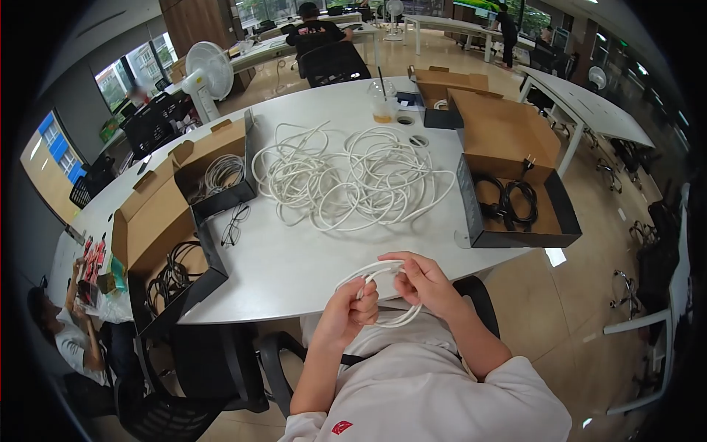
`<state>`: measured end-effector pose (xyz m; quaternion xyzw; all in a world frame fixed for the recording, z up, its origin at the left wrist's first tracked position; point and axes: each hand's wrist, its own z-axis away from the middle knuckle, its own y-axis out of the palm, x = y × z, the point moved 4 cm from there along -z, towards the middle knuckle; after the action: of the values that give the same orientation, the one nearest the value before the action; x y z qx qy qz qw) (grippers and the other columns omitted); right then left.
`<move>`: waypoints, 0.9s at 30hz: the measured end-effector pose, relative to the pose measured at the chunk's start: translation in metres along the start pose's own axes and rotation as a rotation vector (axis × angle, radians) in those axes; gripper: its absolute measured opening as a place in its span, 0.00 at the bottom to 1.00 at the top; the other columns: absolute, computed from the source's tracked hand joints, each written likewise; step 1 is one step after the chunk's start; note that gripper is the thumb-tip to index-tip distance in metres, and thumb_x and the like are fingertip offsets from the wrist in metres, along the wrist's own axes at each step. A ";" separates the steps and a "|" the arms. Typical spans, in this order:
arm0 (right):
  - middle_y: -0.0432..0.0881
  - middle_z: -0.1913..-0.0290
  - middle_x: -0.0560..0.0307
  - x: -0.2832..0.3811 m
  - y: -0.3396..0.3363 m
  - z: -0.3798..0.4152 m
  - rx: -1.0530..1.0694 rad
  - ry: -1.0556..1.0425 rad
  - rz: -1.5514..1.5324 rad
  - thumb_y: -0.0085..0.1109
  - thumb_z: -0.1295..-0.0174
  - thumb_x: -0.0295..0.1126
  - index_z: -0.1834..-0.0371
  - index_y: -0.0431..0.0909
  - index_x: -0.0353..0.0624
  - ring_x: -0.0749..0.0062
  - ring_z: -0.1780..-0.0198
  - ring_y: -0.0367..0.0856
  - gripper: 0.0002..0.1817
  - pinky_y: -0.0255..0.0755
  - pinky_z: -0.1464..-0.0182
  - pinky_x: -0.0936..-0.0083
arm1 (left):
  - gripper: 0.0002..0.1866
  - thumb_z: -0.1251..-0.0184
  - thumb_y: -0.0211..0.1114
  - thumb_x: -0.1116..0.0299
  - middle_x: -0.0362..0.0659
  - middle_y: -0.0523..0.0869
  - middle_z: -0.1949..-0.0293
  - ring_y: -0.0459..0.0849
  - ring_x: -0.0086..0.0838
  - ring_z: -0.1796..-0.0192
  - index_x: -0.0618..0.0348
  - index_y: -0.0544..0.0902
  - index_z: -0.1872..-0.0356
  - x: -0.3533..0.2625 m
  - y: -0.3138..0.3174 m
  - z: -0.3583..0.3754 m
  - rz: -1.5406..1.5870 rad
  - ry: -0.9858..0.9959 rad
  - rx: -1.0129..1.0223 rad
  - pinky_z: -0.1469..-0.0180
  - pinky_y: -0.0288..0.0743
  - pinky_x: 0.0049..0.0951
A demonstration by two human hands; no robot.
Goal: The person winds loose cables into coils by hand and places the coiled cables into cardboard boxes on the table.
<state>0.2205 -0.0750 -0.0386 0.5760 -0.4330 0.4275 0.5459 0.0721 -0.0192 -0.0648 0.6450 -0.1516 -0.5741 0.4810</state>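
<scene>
At the far left of the frame a seated person bends over red packets at the end of the long white oval table, and just right of them an open brown cardboard box with black cables inside overhangs the table's near edge. Above it, a second open cardboard box holding a coiled pale cable sits beside a pair of black-framed glasses lying flat on the table. In the middle of the table sprawls a loose heap of white cables (tangled enough that single strands cannot be counted), with a clear plastic cup with a straw behind it. Low in the centre, off the table edge and close to the body, the left hand is closed in a fist around the gathered side of a small coil of white cable, while the right hand curls its fingers over the coil's top right, pinching the strand. The step in hand looks like winding one cable into a neat loop; the next move would call for keeping the fist firm while the right hand lays the loose end around. At the right, a large open cardboard box with coiled black power cords stands on the table's corner.
</scene>
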 end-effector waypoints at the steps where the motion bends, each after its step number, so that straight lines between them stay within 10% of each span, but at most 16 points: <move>1: 0.67 0.77 0.68 -0.002 -0.001 -0.001 -0.013 0.025 -0.034 0.39 0.24 0.43 0.42 0.73 0.37 0.88 0.81 0.60 0.21 0.55 0.79 0.86 | 0.15 0.24 0.43 0.57 0.29 0.56 0.83 0.51 0.17 0.83 0.53 0.68 0.70 -0.001 0.001 0.001 0.026 0.012 0.026 0.77 0.49 0.22; 9: 0.59 0.84 0.76 0.005 -0.006 -0.003 -0.131 0.030 -0.044 0.47 0.28 0.32 0.52 0.79 0.32 0.92 0.86 0.49 0.14 0.42 0.84 0.86 | 0.16 0.26 0.50 0.56 0.33 0.66 0.80 0.66 0.19 0.78 0.61 0.74 0.57 0.002 0.007 0.002 -0.164 0.068 0.004 0.68 0.65 0.22; 15: 0.61 0.84 0.77 0.008 -0.012 -0.001 -0.204 -0.014 -0.002 0.51 0.29 0.33 0.52 0.81 0.35 0.94 0.85 0.50 0.14 0.43 0.83 0.87 | 0.13 0.35 0.63 0.73 0.46 0.83 0.65 0.82 0.28 0.63 0.68 0.75 0.53 -0.018 0.017 0.014 -1.374 0.620 -0.360 0.54 0.75 0.28; 21: 0.59 0.84 0.77 0.013 -0.014 0.000 -0.163 0.007 -0.153 0.50 0.28 0.33 0.51 0.80 0.35 0.93 0.85 0.49 0.14 0.43 0.83 0.86 | 0.18 0.35 0.61 0.72 0.52 0.82 0.62 0.82 0.36 0.62 0.66 0.74 0.45 -0.022 0.029 0.011 -1.669 0.969 -0.457 0.56 0.75 0.31; 24: 0.58 0.83 0.76 0.009 -0.012 -0.002 -0.158 0.001 -0.127 0.48 0.27 0.34 0.50 0.79 0.35 0.92 0.85 0.49 0.15 0.43 0.83 0.85 | 0.17 0.30 0.57 0.71 0.53 0.83 0.61 0.82 0.35 0.63 0.66 0.72 0.43 0.000 0.018 0.004 -1.119 0.374 -0.380 0.57 0.74 0.31; 27: 0.57 0.85 0.76 0.007 -0.012 -0.002 -0.170 -0.024 -0.120 0.46 0.27 0.34 0.52 0.79 0.34 0.92 0.86 0.49 0.15 0.42 0.84 0.84 | 0.15 0.27 0.53 0.70 0.51 0.83 0.66 0.81 0.36 0.68 0.67 0.73 0.46 0.000 0.019 -0.002 -1.129 0.489 -0.331 0.62 0.72 0.32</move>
<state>0.2336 -0.0724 -0.0346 0.5575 -0.4391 0.3489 0.6121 0.0805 -0.0282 -0.0501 0.6550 0.4167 -0.5913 0.2185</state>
